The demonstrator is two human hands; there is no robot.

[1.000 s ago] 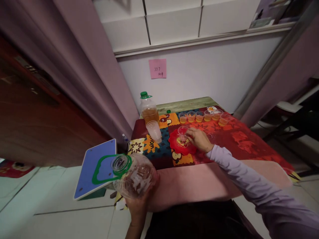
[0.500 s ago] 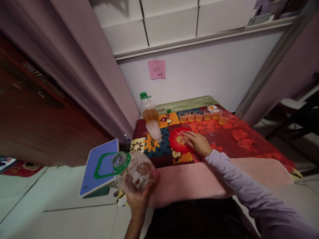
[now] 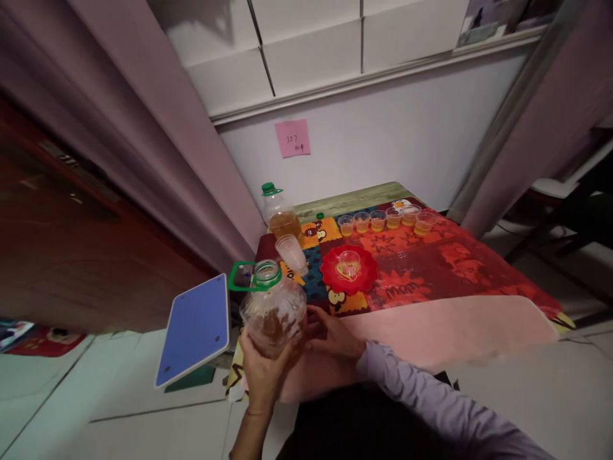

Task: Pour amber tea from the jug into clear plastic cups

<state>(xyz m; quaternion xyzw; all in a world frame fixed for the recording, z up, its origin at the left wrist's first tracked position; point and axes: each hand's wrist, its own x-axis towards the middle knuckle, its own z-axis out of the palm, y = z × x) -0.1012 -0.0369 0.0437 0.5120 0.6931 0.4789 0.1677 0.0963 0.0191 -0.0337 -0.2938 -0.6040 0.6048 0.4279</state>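
Observation:
Both hands are on a large clear plastic jug (image 3: 274, 311) with a green neck ring and handle, open at the top, with a little amber liquid inside. My left hand (image 3: 261, 370) grips it from below, fingers wrapped round its base. My right hand (image 3: 330, 332) touches its right side with fingers curled against it. The jug is nearly upright at the table's near left corner. Beyond it a small clear cup (image 3: 349, 262) stands on a red plate (image 3: 335, 276), free of any hand.
A second jug (image 3: 280, 217) of amber liquid with a green cap stands at the back left, a stack of clear cups (image 3: 291, 252) leaning beside it. Several small filled cups (image 3: 383, 220) line the far edge. A blue board (image 3: 194, 329) leans left of the table.
My right hand let go of the small cup on the red plate and came back to the jug. The jug was tipped upright and brought closer to the table.

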